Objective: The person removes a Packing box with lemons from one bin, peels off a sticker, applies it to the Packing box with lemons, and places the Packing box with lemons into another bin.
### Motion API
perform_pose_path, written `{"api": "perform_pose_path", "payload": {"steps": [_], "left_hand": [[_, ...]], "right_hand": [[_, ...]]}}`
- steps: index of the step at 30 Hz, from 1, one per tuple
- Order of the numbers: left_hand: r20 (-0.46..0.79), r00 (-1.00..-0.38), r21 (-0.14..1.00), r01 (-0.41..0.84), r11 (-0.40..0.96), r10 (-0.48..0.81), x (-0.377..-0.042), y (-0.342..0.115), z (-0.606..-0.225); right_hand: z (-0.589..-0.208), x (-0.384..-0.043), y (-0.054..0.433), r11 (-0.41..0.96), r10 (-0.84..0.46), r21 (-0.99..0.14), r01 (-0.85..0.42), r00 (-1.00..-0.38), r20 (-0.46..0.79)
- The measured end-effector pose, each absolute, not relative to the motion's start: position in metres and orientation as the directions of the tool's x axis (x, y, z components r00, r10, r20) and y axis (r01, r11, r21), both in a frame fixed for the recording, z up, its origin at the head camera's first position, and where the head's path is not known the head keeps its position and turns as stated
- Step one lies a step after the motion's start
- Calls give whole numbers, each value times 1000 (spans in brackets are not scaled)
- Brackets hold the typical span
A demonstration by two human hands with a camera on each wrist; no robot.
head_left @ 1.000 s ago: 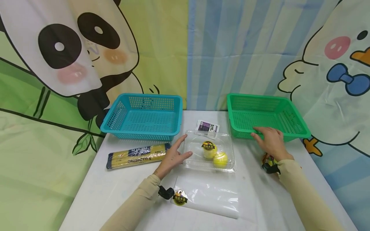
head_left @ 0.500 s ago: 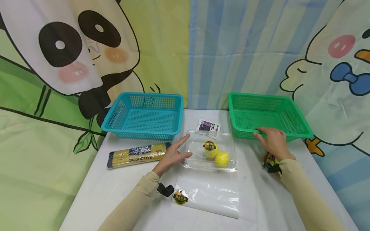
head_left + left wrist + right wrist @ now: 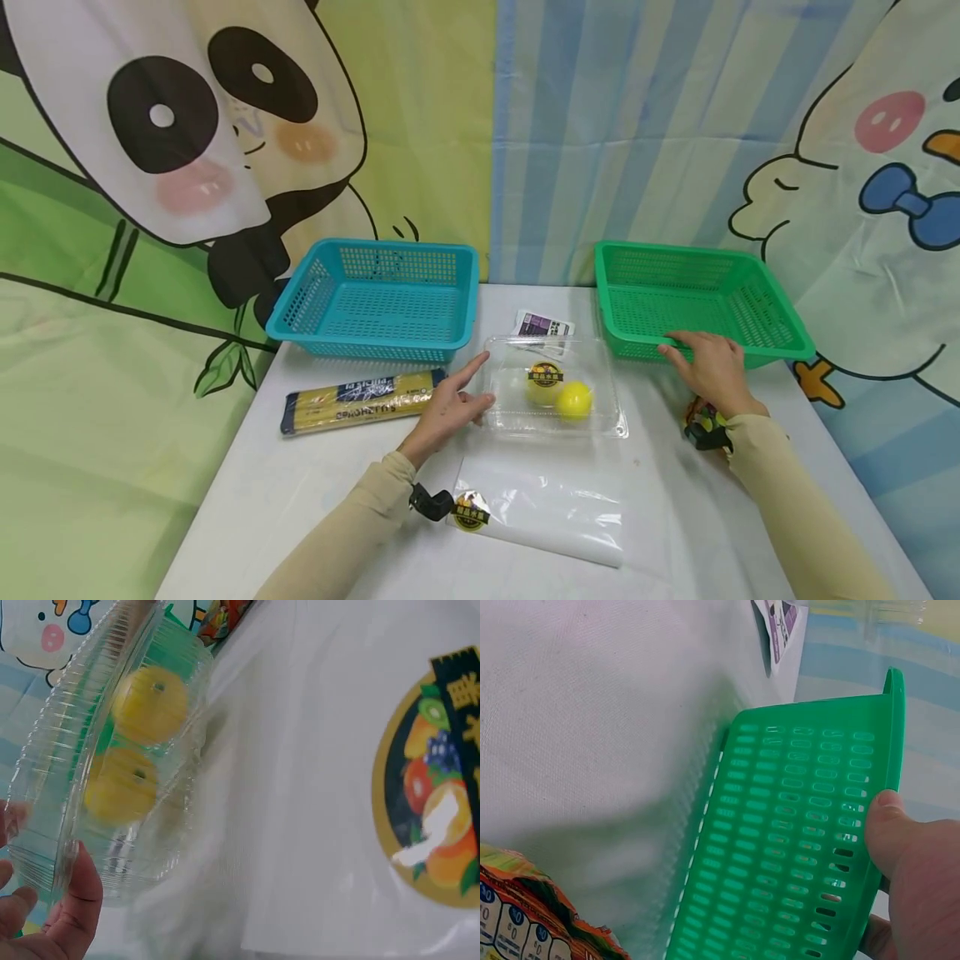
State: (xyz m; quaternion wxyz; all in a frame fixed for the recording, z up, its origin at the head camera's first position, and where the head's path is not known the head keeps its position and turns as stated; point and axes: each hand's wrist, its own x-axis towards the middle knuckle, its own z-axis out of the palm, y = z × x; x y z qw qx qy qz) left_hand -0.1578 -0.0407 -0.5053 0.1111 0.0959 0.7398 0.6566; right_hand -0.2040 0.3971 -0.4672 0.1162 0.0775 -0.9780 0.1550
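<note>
My left hand (image 3: 442, 412) pinches the left edge of a clear plastic clamshell box (image 3: 517, 423) with a gold-and-black label. In the left wrist view the thumb lies on one side of the clear box (image 3: 45, 825) and the fingers on the other; the box looks raised and tilted. Two round yellow fruits (image 3: 150, 705) lie inside it. My right hand (image 3: 712, 367) grips the front rim of a green plastic basket (image 3: 633, 347). In the right wrist view its thumb lies on the rim of the green basket (image 3: 795, 825), with the fingers mostly hidden.
A blue basket (image 3: 375, 348) stands back left, with a spaghetti pack (image 3: 360, 403) before it. A purple-and-white packet (image 3: 542, 324) lies behind the box. In front is a labelled clear bag (image 3: 540, 517). A colourful packet (image 3: 532, 915) lies below my right wrist.
The clear box has shifted slightly right and its near edge has risen; the yellow fruits inside have moved a little away from me. My right hand stays on the green basket.
</note>
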Motion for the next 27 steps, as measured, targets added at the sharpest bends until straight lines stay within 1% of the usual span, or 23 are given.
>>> {"api": "perform_pose_path", "payload": {"steps": [9, 12, 19, 23, 27], "left_hand": [[-8, -973, 1000, -6, 9, 231, -155, -33, -492], [7, -977, 1000, 8, 6, 212, -155, -30, -484], [45, -975, 999, 48, 7, 215, -158, -19, -468], [79, -973, 996, 85, 21, 216, -166, -12, -455], [122, -968, 992, 125, 1, 220, -179, -4, -442]], "right_hand": [[-468, -203, 399, 944, -99, -284, -170, -964, 247], [-468, -202, 399, 945, -91, -285, -161, -966, 244], [-468, -200, 397, 941, -92, -295, -166, -964, 248], [-469, -200, 397, 940, -97, -294, -174, -961, 259], [-469, -201, 395, 943, -94, -287, -170, -961, 259]]}}
